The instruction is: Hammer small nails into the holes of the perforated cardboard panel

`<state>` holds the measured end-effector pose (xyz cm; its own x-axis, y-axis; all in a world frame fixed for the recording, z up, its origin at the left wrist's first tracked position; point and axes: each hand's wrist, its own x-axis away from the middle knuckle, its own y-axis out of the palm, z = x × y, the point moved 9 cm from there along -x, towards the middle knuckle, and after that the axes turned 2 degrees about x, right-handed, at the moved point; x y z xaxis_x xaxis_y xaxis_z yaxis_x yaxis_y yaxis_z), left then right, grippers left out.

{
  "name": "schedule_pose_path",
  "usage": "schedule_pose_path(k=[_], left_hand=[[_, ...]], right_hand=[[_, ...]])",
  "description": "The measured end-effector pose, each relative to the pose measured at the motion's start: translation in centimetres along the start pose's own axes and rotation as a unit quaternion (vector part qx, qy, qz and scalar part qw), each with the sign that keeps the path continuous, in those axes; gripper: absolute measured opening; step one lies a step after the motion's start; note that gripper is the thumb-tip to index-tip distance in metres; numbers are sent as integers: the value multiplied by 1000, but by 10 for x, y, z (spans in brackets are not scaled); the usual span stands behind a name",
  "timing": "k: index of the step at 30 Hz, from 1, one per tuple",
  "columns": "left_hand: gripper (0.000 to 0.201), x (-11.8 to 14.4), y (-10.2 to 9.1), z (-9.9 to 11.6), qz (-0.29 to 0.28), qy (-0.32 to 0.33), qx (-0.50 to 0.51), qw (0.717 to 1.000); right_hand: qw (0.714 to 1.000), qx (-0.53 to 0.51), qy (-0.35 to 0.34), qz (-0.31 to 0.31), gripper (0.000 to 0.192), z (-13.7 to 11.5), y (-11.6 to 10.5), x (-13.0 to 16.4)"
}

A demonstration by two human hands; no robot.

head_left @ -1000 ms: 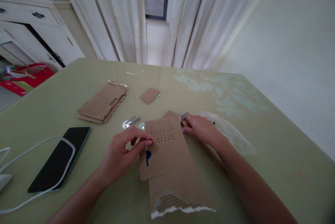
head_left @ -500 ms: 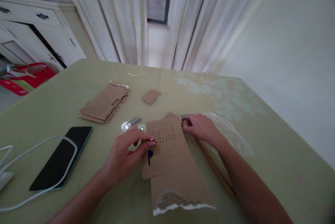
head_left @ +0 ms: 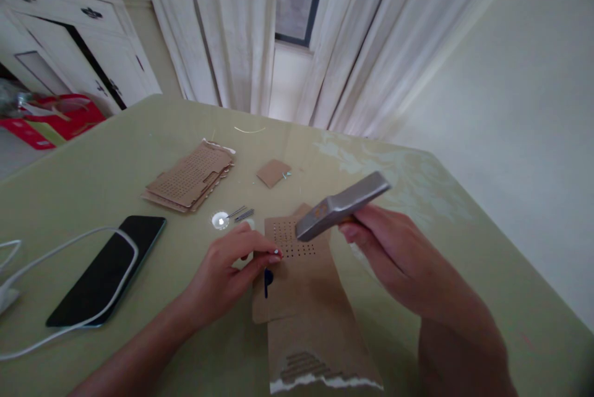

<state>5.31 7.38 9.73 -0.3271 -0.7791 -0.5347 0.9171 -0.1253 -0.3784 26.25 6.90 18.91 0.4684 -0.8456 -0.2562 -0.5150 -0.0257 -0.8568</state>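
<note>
With thumb and forefinger pinched, my left hand [head_left: 232,261] holds what looks like a nail [head_left: 277,252]; only its small bright top shows. The fingertips rest on a piece of brown cardboard [head_left: 310,298], at the left edge of its rows of small holes. My right hand [head_left: 394,255] is closed round a hammer [head_left: 341,205], whose grey metal head hangs over the holed area. Most of the hammer's handle is hidden by the hand. Several loose nails [head_left: 244,214] lie beyond my left hand, beside a shiny round disc [head_left: 220,220].
A stack of holed cardboard pieces [head_left: 190,177] lies at the back left, a small cardboard square [head_left: 273,172] at the back middle. On the left is a black phone [head_left: 106,273] with a white cable [head_left: 60,242] across it. Curtains and a wall stand behind the table.
My right hand has taken up the hammer from the table and brought its head over the cardboard. My left hand keeps its pinch at the same spot on the cardboard.
</note>
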Motion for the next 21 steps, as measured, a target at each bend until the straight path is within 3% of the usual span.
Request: schedule_pose_path(k=[3,8,12,14,17,19,21], left_hand=[[13,0,2,4,-12,14,-6,1000],[14,2,3,5,-9,28,-9,1000],[15,5,8,1,-35,17,-15,999],[13,6,8,-1,-31,11,-13,999],[12,5,6,-1,-16,11,-4,1000],[14,5,7,-1,-23,11,1,1000],[16,6,9,-3,-38,6,6,999]], right_hand=[[1000,-11,-12,-11,18,-14,14,-5],[995,-30,-32,92,16,-25,5,-2],[997,50,-60,-6,22,-32,30,-3],[997,63,-52,7,23,-31,29,-3],[994,43,-58,81,20,-32,15,0],[995,46,-64,58,20,-33,19,1],[996,65,-60,-7,21,-33,31,1]])
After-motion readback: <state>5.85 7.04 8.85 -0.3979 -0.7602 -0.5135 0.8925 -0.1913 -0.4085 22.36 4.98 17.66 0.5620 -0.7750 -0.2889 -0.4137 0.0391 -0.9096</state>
